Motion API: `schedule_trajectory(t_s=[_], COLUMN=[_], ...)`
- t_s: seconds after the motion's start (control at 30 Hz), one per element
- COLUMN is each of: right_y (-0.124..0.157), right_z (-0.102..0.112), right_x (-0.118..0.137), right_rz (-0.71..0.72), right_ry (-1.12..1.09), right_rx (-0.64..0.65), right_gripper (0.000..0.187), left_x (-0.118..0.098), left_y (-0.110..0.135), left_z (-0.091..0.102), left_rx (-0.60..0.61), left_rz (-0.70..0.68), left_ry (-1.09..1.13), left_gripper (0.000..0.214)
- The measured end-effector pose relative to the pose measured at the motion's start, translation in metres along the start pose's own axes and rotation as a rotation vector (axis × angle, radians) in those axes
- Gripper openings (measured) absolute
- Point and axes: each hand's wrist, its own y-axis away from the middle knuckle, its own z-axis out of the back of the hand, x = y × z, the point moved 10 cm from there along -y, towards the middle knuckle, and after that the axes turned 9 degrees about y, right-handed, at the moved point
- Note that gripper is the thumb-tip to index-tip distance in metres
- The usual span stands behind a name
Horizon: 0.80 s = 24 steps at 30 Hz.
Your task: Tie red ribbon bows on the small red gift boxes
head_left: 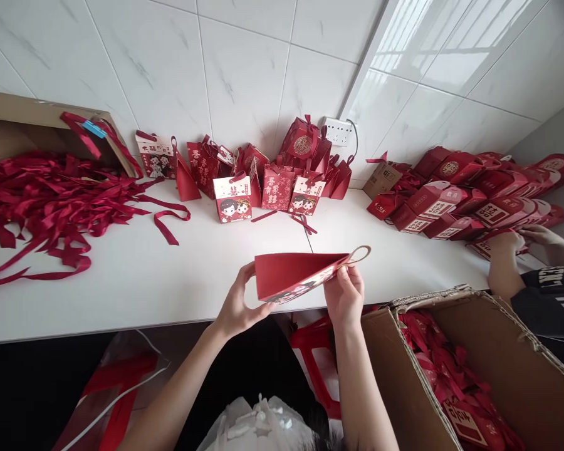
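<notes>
Between my two hands, over the table's front edge, is a red paper gift box [294, 275], tilted with one side toward me. Its inside is plain red, its near face carries a printed cartoon, and a tan ribbon loop [361, 254] sticks out at the right end. My left hand [244, 300] grips the left end, thumb along the lower edge and fingers behind it. My right hand [346, 293] pinches the right end beside the loop. Just beyond stand several finished-looking gift boxes with cartoon or lettered faces, among them a white-fronted box [234, 199].
Dark red ribbons [51, 207] spill from a cardboard box [28, 116] at left. Stacked red boxes [451, 200] fill the right, where another person's hands [505, 244] work. An open carton [380, 351] of red boxes stands near right. A power strip [338, 131] sits against the wall.
</notes>
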Motion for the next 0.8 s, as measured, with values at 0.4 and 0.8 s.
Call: schedule_trajectory(t_s=[0.4,0.8], right_y=[0.032,0.043], right_z=[-0.021,0.009], right_x=[-0.023,-0.004], right_rz=[-0.411,-0.388], right_ry=[-0.348,-0.381], right_rx=[0.033,-0.138], right_gripper=[0.022,0.022], left_x=[-0.093,-0.083], left_y=[-0.016,-0.020], left_z=[-0.016,-0.020], left_rx=[-0.168,-0.134], left_rz=[-0.213,-0.265], left_ry=[-0.194,0.181], left_gripper=[0.055,0.061])
